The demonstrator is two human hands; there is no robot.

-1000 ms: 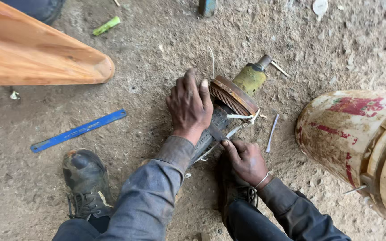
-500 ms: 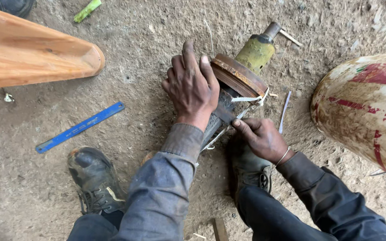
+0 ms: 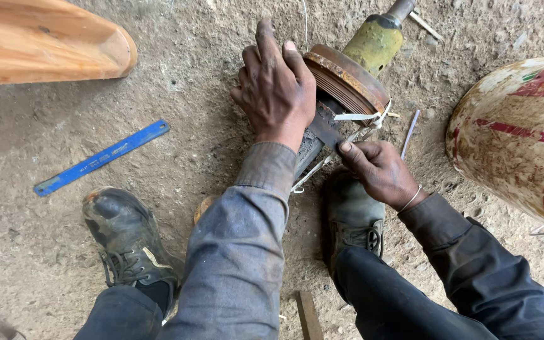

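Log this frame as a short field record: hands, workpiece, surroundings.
left hand: palm down, pressing on the rusty shaft assembly
right hand: pinching a dark flat strip against the assembly
white strips: wrapped below the rusty flange
ground: blue flat blade left, wooden plank upper left, red-and-white drum right
shoes: one each side of the left forearm

The metal part (image 3: 347,75) had a rusty, ridged flange and a dull yellow-green painted body. The hacksaw blade (image 3: 99,158) was smooth blue-painted metal. The wooden plank (image 3: 45,41) looked smooth; the floor (image 3: 209,56) was rough, gritty concrete.
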